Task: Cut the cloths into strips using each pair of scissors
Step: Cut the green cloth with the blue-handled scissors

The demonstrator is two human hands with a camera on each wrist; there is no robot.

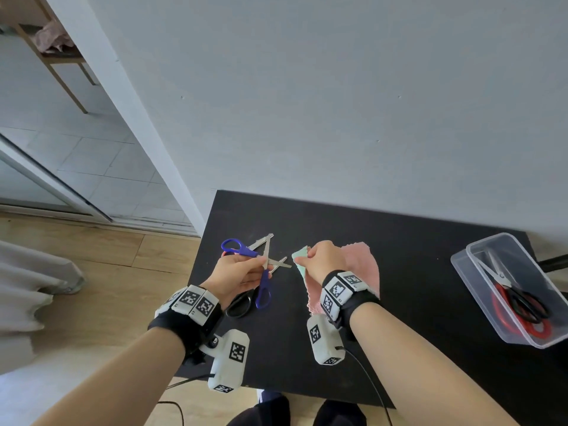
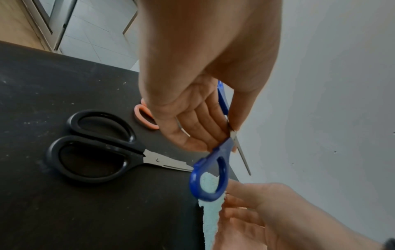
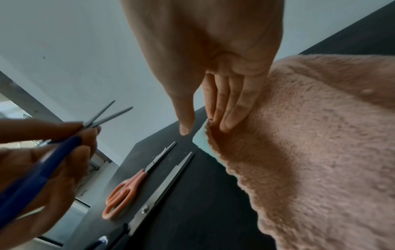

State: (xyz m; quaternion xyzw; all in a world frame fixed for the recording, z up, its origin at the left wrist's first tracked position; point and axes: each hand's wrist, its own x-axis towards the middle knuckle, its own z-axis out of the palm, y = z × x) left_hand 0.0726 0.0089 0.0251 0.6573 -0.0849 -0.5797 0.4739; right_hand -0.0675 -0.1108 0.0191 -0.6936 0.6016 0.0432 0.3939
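The left hand (image 1: 238, 276) pinches the blue-handled scissors (image 1: 256, 272) near the pivot, thumb on one side and fingers on the other, and holds them above the black table (image 1: 399, 272). Their blades (image 3: 107, 115) are a little apart, and the handle loops are spread. The right hand (image 1: 322, 259) holds the cloths raised over the middle of the table: its grip is pressed together on the top corner, where a pale green cloth (image 1: 299, 259) lies against a pink cloth (image 1: 365, 269). The pink cloth hangs down under the hand, and its lower part reaches the table. The two hands are near each other but apart, with a small gap between the scissors and the green corner.

Under the left hand, on the table, lie a black-handled pair of scissors (image 2: 96, 145) and an orange-handled pair (image 3: 126, 187), side by side and close to the left edge of the table. The far edge of the table is against the grey wall (image 1: 338, 103), so there is no open room behind. At the right edge stands a clear plastic box (image 1: 473, 290), and inside it lie scissors with red and black handles (image 1: 519, 305). Between the pink cloth and the box the table surface is bare. To the left of the table is a wooden floor (image 1: 92, 250).
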